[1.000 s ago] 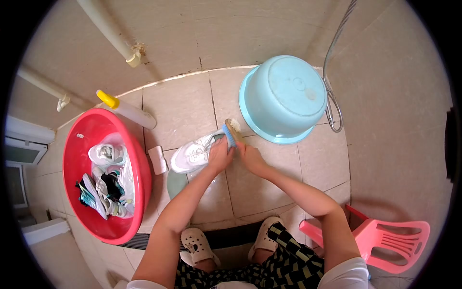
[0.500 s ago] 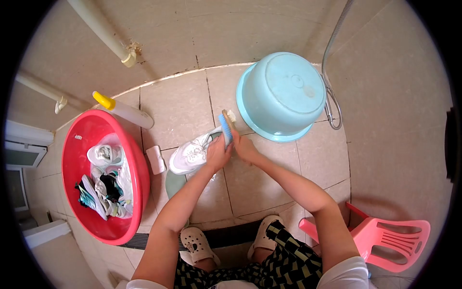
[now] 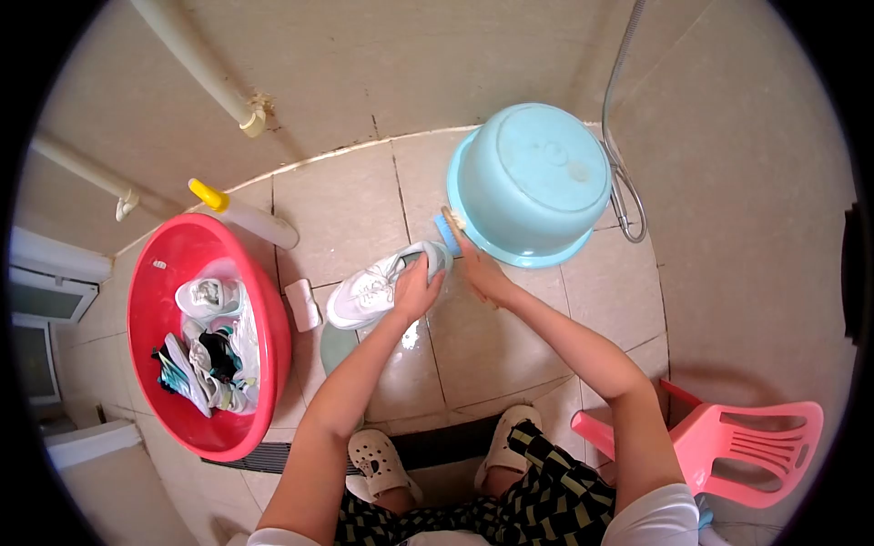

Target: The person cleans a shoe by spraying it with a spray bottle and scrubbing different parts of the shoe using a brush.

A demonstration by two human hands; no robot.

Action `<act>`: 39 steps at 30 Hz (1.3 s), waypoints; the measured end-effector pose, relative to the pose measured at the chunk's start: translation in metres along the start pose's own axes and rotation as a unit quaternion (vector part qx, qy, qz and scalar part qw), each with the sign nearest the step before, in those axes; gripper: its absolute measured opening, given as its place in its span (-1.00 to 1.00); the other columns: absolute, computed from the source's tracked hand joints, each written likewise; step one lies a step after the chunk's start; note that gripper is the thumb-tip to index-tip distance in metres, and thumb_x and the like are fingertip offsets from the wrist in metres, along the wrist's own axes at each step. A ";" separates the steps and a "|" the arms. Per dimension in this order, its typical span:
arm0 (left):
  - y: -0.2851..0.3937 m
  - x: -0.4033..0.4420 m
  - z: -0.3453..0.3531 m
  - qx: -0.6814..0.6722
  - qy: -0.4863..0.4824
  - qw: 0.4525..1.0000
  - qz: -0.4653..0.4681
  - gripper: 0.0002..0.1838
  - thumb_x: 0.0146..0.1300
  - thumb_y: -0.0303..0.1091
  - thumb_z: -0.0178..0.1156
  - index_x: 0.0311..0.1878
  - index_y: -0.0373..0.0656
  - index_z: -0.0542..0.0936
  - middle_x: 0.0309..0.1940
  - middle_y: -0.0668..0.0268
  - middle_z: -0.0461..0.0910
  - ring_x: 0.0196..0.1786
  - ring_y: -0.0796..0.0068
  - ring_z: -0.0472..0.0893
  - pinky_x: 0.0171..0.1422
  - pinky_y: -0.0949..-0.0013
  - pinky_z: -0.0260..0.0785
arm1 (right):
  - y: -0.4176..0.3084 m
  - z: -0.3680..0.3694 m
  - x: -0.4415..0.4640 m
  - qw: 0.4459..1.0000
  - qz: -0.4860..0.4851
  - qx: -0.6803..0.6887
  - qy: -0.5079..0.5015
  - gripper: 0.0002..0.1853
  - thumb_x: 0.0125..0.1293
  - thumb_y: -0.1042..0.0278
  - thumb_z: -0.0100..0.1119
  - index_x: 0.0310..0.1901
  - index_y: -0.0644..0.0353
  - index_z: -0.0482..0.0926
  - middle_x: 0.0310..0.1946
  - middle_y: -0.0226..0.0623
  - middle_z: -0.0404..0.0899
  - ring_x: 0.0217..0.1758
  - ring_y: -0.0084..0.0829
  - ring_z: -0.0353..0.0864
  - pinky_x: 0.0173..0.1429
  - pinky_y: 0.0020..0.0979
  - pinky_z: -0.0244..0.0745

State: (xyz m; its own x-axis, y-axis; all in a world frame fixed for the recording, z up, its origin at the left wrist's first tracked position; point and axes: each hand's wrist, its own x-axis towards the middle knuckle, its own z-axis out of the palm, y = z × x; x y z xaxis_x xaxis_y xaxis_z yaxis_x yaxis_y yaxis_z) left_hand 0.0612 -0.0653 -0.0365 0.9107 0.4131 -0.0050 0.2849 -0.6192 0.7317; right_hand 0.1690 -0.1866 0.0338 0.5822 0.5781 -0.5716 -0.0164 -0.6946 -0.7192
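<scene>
Partly, the right hand (image 3: 481,273) hides the brush (image 3: 447,234) it grips; the left hand (image 3: 416,289) clasps a shoe (image 3: 369,291).

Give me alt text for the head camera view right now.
A left hand grips a white shoe while the right hand holds a blue-bristled brush, between a red basin of shoes and an upside-down blue tub.

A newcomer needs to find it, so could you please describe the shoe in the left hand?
Find the red tub at the picture's left and the upturned pale blue basin. Between them, the left hand holds a white lace-up shoe. Unlike the shoes in the tub, it is held outside, close to a blue-bristled brush.
</scene>
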 end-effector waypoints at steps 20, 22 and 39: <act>-0.005 0.004 0.000 0.002 0.005 0.999 0.039 -0.67 0.14 -0.30 0.10 -0.06 -0.22 0.34 -0.31 -0.03 0.50 -0.18 -0.06 0.47 -0.10 0.05 0.32 | 0.007 0.032 0.006 0.999 0.041 -0.001 0.033 -0.14 0.33 -0.30 -0.55 -0.36 0.47 0.54 -0.48 0.20 0.54 -0.38 0.08 0.58 -0.29 -0.09 0.43; -0.002 0.004 0.000 0.005 0.001 0.999 0.038 -0.67 0.14 -0.30 0.10 -0.06 -0.22 0.34 -0.30 -0.03 0.50 -0.18 -0.05 0.48 -0.11 0.05 0.32 | 0.014 0.032 0.022 0.998 0.049 -0.018 0.020 -0.15 0.33 -0.29 -0.54 -0.35 0.47 0.53 -0.48 0.20 0.53 -0.37 0.07 0.58 -0.29 -0.09 0.43; -0.001 0.004 -0.004 0.005 -0.008 1.000 0.021 -0.63 0.16 -0.23 0.09 -0.07 -0.29 0.32 -0.24 -0.05 0.49 -0.14 -0.05 0.47 -0.08 0.06 0.32 | 0.025 0.022 0.034 0.995 -0.032 -0.019 0.090 -0.13 0.30 -0.34 -0.50 -0.29 0.51 0.51 -0.61 0.10 0.50 -0.73 -0.16 0.48 -0.64 -0.22 0.37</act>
State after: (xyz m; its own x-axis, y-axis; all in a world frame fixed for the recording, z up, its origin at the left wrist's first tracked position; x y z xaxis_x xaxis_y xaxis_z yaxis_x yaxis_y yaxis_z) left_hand 0.0630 -0.0606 -0.0350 0.9267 0.3755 0.0153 0.2483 -0.6423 0.7251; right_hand 0.1703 -0.1749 -0.0126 0.7171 0.5379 -0.4431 0.0537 -0.6765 -0.7344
